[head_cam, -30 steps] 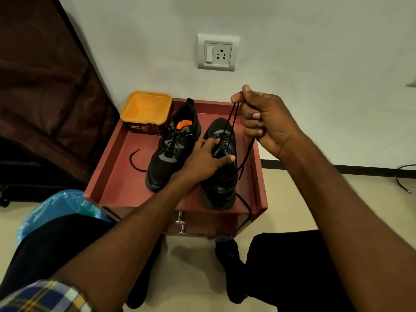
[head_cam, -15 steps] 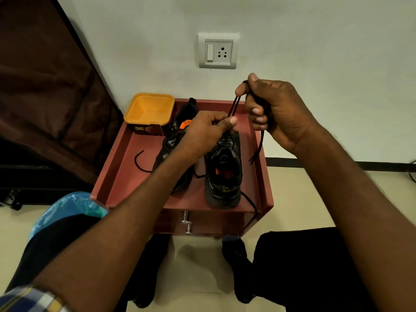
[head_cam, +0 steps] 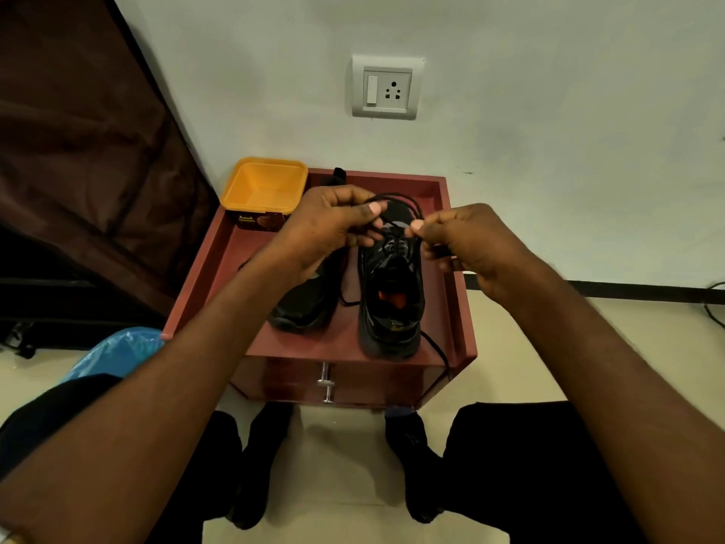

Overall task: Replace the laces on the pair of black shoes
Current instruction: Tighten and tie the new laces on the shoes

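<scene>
Both of my hands are now down over the tongue of the right-hand black lace-up shoe (head_cam: 390, 292), which stands on the red wooden bedside cabinet (head_cam: 451, 268) with its heel toward me and an orange patch showing inside. Half a second ago my right hand (head_cam: 467, 245) was held high above the shoe, drawing the thin black cord lace (head_cam: 396, 200) taut; it has since dropped to the level of my left hand (head_cam: 329, 229), and the lace now arcs in a slack loop between them. Each hand pinches the lace between thumb and forefinger, the other fingers curled in, the two pinches close together just above the top eyelets. I read this as the lacing of this shoe being about finished and the tying beginning, though I cannot tell from here whether a knot has yet been crossed. The second black shoe (head_cam: 302, 308) lies just beside the first, to its left, largely hidden under my left wrist, so I cannot judge its laces now. One more length of black cord trails over the cabinet's front edge near the right shoe. The square yellow plastic tub (head_cam: 265, 186) sits at the cabinet's far left corner, apart from the shoes.
</scene>
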`<state>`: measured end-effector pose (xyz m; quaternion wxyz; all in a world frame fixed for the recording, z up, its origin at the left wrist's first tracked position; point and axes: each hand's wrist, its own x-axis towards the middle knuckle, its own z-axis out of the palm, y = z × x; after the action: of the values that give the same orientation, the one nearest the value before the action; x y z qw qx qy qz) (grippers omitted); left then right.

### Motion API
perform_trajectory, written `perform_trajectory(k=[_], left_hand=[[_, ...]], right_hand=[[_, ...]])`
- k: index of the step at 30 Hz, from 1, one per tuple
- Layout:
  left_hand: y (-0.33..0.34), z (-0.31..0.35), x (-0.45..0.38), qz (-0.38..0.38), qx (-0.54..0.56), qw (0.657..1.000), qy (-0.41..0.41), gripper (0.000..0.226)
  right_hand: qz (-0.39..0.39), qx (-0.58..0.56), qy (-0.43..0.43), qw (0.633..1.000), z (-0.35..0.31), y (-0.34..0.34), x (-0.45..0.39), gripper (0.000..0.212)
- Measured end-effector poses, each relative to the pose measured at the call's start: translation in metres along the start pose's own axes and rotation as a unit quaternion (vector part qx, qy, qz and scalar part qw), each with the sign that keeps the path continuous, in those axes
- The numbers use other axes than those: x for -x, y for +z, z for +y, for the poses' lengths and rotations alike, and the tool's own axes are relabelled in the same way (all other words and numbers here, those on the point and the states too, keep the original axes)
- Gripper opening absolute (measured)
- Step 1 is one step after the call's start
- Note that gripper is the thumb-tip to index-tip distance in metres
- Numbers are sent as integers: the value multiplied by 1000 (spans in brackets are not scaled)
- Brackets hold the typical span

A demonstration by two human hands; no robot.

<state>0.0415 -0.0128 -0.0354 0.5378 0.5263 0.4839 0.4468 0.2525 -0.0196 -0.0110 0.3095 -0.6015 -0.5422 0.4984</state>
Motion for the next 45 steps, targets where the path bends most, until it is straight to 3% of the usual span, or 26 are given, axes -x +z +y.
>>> perform_trajectory(k=[5, 8, 11, 13, 16, 18, 20, 24, 28, 32, 36, 40, 45], left_hand=[[-4, -17, -8, 50, -211, 976, 24, 16], [-1, -17, -13, 113, -263, 956, 59, 17], [3, -11, -18, 154, -276, 946, 75, 11], [8, -2, -18, 134, -244, 955, 102, 17], [18, 12, -13, 24, -136, 976, 167, 30], [22, 10, -14, -5, -124, 980, 155, 19], [22, -3, -18, 10, -148, 984, 102, 23], [22, -18, -17, -10, -228, 973, 41, 27], [21, -19, -15, -5, -295, 954, 54, 19], [13, -13, -16, 83, -266, 955, 104, 11], [9, -19, -19, 149, -187, 968, 76, 6], [12, -26, -18, 137, -59, 989, 13, 14], [16, -40, -7, 97, 40, 993, -55, 12]], right_hand=[[-16, -2, -47, 999, -11, -2, 0, 16], [-131, -140, -74, 979, -19, -7, -1, 21], [-179, -259, -98, 944, -29, -9, -1, 23], [-181, -254, -119, 943, -35, -9, 0, 25], [-201, -256, -130, 937, -43, -8, 2, 25], [-212, -329, -139, 909, -50, -7, 5, 25], [-175, -358, -178, 900, -55, -8, 6, 26], [-16, -255, -279, 926, -57, -5, 0, 21], [107, -7, -353, 929, -36, -1, -29, 22], [20, 300, -296, 907, -6, 4, -55, 22], [-93, 288, -215, 929, 8, 11, -51, 20], [-190, 286, -162, 925, 12, 9, -45, 20], [-203, 208, -86, 953, 19, 13, -39, 16]])
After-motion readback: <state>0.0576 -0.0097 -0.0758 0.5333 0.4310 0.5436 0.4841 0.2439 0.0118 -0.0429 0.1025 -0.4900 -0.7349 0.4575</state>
